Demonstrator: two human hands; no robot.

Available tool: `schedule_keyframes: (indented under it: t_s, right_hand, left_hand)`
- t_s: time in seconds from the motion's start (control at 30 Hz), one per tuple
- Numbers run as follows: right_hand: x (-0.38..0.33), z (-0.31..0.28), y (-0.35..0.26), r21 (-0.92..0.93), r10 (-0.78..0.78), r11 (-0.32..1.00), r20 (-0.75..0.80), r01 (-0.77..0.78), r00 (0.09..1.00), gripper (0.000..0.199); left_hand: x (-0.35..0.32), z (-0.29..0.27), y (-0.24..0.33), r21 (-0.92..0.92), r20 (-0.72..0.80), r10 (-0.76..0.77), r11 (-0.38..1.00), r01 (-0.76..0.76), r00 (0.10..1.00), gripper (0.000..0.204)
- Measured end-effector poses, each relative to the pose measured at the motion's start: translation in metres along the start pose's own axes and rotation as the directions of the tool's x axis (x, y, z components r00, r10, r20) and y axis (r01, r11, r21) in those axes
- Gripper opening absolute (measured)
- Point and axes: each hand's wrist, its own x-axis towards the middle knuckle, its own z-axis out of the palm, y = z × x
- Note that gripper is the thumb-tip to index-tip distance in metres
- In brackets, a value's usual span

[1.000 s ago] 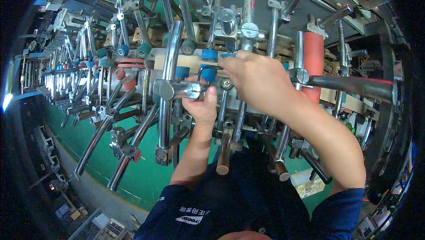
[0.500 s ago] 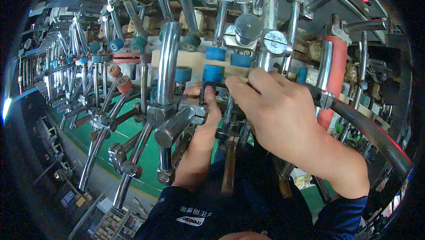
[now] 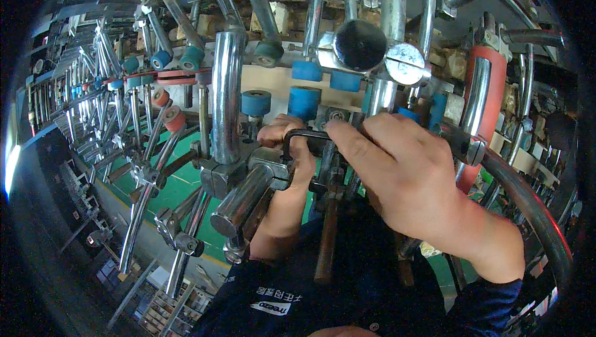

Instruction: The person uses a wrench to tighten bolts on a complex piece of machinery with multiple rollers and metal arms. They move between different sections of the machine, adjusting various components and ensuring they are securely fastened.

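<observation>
A black hex key (image 3: 305, 132) is pinched in my right hand (image 3: 406, 172), its fingers closed on the long arm. The key's bent short end points down at a steel clamp block (image 3: 268, 158); whether it sits in a screw there is hard to see. Behind that clamp, my left hand (image 3: 290, 143) has its fingers curled below a blue roller (image 3: 304, 102); what they grip is hidden. Beside this roller stands another blue-grey roller (image 3: 256, 102). A pale flat strip (image 3: 264, 78) runs behind them, with a blue roller (image 3: 307, 70) on its far side.
A thick chrome post (image 3: 227, 98) rises left of my hands. At the right are a red cylinder (image 3: 487, 88) and a dark curved tube (image 3: 528, 191). Many rods and clamps line the left, over a green floor (image 3: 214, 237). A round metal knob (image 3: 360, 45) is beyond my right hand.
The whole view has shifted slightly. My right hand and the hex key sit a little lower in the picture, and my left thumb has lowered. The right hand still holds the key.
</observation>
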Motion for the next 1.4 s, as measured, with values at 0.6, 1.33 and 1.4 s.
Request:
schedule_keyframes:
  t_s: [0.6, 1.33, 1.4]
  right_hand:
    - [0.021, -0.028, -0.054, -0.298, 0.058, 0.955, 0.167, -0.006, 0.984, 0.026]
    - [0.012, 0.014, -0.023, -0.204, 0.154, 0.969, 0.056, -0.139, 0.987, 0.030]
    - [0.011, 0.015, -0.023, -0.244, 0.161, 0.959, 0.051, -0.144, 0.986, 0.030]
  left_hand:
    - [0.001, 0.016, -0.012, 0.026, -0.208, 0.134, 0.991, -0.131, 0.969, 0.019]
    - [0.009, 0.018, -0.002, 0.173, -0.301, 0.237, 0.966, -0.191, 0.924, 0.018]
    - [0.009, 0.016, 0.002, 0.151, -0.300, 0.232, 0.969, -0.194, 0.925, 0.020]
